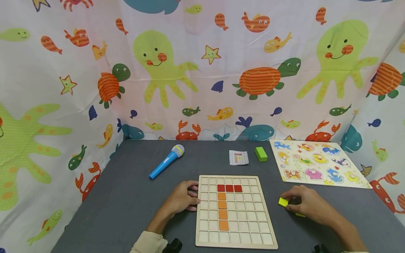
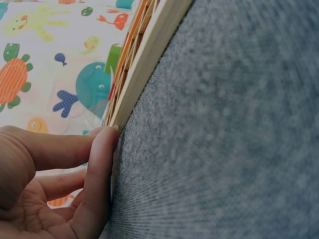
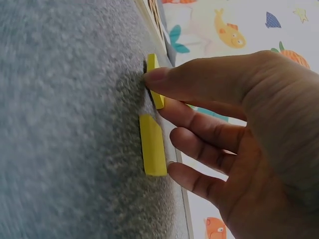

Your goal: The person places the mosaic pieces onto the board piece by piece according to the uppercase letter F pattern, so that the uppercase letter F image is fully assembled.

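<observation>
My right hand (image 1: 308, 205) pinches a small yellow block (image 1: 283, 201) between thumb and index finger, just right of the board. Below its other fingers a second yellow block (image 3: 153, 149) lies on the table. The left hand (image 1: 181, 196) rests against the left edge of a wooden grid board (image 1: 236, 247), fingertips touching its side. Three red squares (image 1: 229, 188) sit in a row near the board's top. Several orange squares (image 1: 223, 214) run down a column beneath the leftmost red one. Whether the pinched block touches the table I cannot tell.
Behind the board lie a blue toy microphone (image 1: 166, 162), a small card with a coloured grid pattern (image 1: 238, 157) and a green block (image 1: 261, 154). A picture board of sea animals (image 1: 319, 161) is at the back right. A printed curtain (image 1: 202, 77) surrounds the grey table (image 1: 126, 200).
</observation>
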A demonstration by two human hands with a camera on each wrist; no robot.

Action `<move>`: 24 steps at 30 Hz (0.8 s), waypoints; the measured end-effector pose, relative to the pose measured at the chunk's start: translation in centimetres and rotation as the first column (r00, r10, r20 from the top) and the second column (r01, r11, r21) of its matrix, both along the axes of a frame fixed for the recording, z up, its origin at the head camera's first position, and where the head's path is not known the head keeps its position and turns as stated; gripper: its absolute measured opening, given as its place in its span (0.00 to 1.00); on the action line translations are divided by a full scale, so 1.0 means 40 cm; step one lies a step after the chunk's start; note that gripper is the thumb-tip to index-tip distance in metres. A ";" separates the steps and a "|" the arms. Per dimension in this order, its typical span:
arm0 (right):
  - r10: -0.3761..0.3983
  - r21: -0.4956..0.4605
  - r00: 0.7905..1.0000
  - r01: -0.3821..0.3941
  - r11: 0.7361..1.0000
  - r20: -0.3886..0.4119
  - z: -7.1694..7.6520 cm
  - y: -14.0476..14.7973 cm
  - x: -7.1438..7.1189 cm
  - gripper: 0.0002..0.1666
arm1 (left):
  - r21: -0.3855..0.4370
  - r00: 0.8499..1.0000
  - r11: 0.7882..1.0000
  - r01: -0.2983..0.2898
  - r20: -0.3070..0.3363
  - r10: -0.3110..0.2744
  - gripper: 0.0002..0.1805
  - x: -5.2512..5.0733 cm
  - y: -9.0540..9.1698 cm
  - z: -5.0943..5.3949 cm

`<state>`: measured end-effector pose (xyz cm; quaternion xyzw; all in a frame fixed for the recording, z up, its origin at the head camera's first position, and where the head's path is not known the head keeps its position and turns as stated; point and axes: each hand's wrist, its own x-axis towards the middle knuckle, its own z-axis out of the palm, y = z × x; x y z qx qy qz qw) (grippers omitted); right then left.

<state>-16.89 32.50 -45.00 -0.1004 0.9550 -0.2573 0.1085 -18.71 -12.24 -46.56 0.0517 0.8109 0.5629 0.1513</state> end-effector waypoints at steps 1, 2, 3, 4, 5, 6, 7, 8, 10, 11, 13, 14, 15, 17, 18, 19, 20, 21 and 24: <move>0.001 -0.002 1.000 -0.001 1.000 -0.005 -0.001 -0.002 0.001 0.21 | 0.002 1.000 1.000 0.001 0.000 -0.001 0.37 0.000 0.000 -0.001; 0.004 -0.001 1.000 -0.004 1.000 -0.012 -0.001 -0.005 0.002 0.21 | 0.003 1.000 1.000 0.001 0.000 -0.001 0.37 0.001 0.000 -0.001; 0.007 -0.001 1.000 -0.007 1.000 -0.020 0.000 -0.008 0.003 0.20 | 0.002 1.000 1.000 0.001 0.000 -0.001 0.37 0.001 0.000 -0.002; 0.011 -0.001 1.000 -0.011 1.000 -0.028 0.000 -0.012 0.004 0.20 | 0.002 1.000 1.000 0.001 -0.001 -0.001 0.36 0.001 0.000 -0.002; 0.016 -0.001 0.999 -0.016 1.000 -0.037 0.001 -0.015 0.005 0.20 | 0.002 1.000 1.000 0.002 -0.002 -0.002 0.36 0.001 -0.001 -0.003; 0.020 -0.004 0.999 -0.020 1.000 -0.043 0.002 -0.020 0.006 0.19 | 0.003 1.000 1.000 0.002 -0.003 -0.002 0.36 0.001 -0.001 -0.003; 0.024 -0.006 0.998 -0.025 1.000 -0.053 0.002 -0.024 0.007 0.19 | 0.003 1.000 1.000 0.002 -0.004 -0.002 0.36 0.001 -0.001 -0.003; 0.031 -0.011 0.998 -0.031 0.999 -0.061 0.003 -0.029 0.008 0.18 | 0.003 1.000 1.000 0.002 -0.005 -0.002 0.36 0.001 -0.001 -0.003; 0.042 -0.027 0.996 -0.044 0.999 -0.073 0.002 -0.038 0.010 0.17 | 0.007 1.000 1.000 0.003 -0.006 -0.003 0.36 0.001 -0.001 -0.002; 0.048 -0.037 0.996 -0.051 0.998 -0.079 0.003 -0.042 0.011 0.16 | 0.008 1.000 1.000 0.003 -0.006 -0.003 0.36 0.001 -0.001 -0.001; 0.062 -0.055 0.994 -0.067 0.996 -0.089 0.002 -0.050 0.012 0.16 | 0.009 1.000 1.000 0.002 -0.004 -0.002 0.36 0.001 -0.001 0.001; 0.068 -0.063 0.993 -0.074 0.995 -0.094 0.002 -0.054 0.011 0.15 | 0.008 1.000 1.000 0.003 -0.003 -0.003 0.36 0.002 -0.001 0.001; 0.074 -0.068 0.992 -0.081 0.994 -0.099 0.001 -0.059 0.011 0.15 | 0.006 1.000 1.000 0.002 -0.002 -0.002 0.36 0.002 -0.001 0.002; 0.086 -0.073 0.990 -0.094 0.993 -0.110 0.000 -0.068 0.009 0.15 | 0.003 1.000 1.000 0.002 0.000 -0.002 0.36 0.003 -0.001 0.003; 0.092 -0.074 0.989 -0.101 0.992 -0.116 0.000 -0.072 0.008 0.15 | 0.001 1.000 1.000 0.001 0.001 -0.001 0.36 0.004 -0.001 0.003; 0.097 -0.076 0.988 -0.107 0.991 -0.122 -0.001 -0.077 0.007 0.15 | 0.000 1.000 1.000 0.001 0.001 -0.001 0.36 0.004 -0.001 0.003; 0.103 -0.075 0.986 -0.113 0.991 -0.130 -0.001 -0.082 0.006 0.15 | -0.002 1.000 1.000 0.000 0.002 0.000 0.36 0.004 -0.001 0.003; 0.110 -0.076 0.985 -0.121 0.990 -0.135 -0.002 -0.087 0.006 0.15 | -0.004 1.000 1.000 0.000 0.001 0.000 0.36 0.004 -0.001 0.003; 0.126 -0.084 0.982 -0.139 0.987 -0.138 0.000 -0.105 0.004 0.16 | -0.007 1.000 1.000 -0.001 0.002 0.001 0.36 0.002 0.000 0.002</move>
